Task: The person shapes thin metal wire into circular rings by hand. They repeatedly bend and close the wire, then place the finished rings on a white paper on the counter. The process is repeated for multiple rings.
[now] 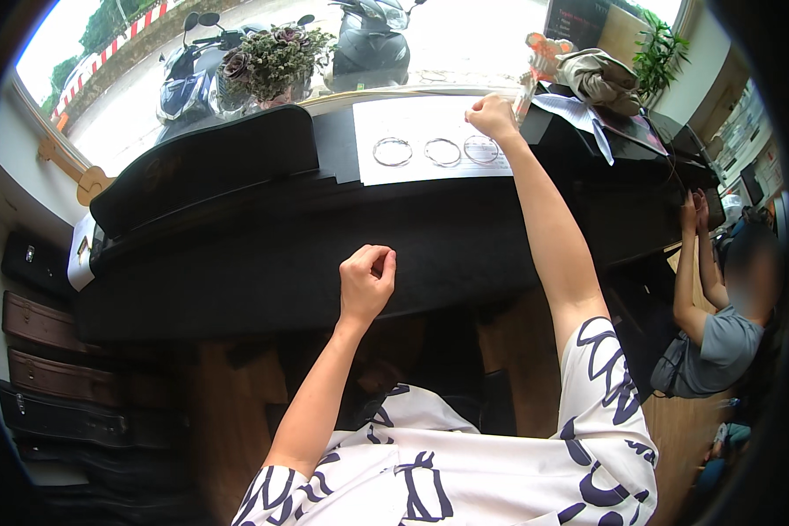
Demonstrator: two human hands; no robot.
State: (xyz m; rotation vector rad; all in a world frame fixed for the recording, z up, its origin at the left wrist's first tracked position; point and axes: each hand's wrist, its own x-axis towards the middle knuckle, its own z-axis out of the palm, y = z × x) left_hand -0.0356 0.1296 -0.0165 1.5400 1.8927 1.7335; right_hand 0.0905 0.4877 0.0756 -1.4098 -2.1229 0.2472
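Note:
My left hand (367,279) is closed, with its fingers curled in, above the near part of the black tabletop (263,263). Anything inside it is hidden. My right arm reaches far forward, and my right hand (493,117) is closed too, over the upper right part of a white paper sheet (416,116). What it pinches, if anything, does not show. Three thin rings, like coiled wire, lie in a row on the sheet: a left ring (393,152), a middle ring (443,152) and a right ring (480,149), the last just nearer to me than my right hand.
A raised black panel (210,162) stands at the left. Beyond it is a potted plant (276,61) by the window. Papers (579,118) and a bundled beige cloth item (598,79) lie at the right. Another person (719,337) sits at far right. Long cases (57,373) are stacked lower left.

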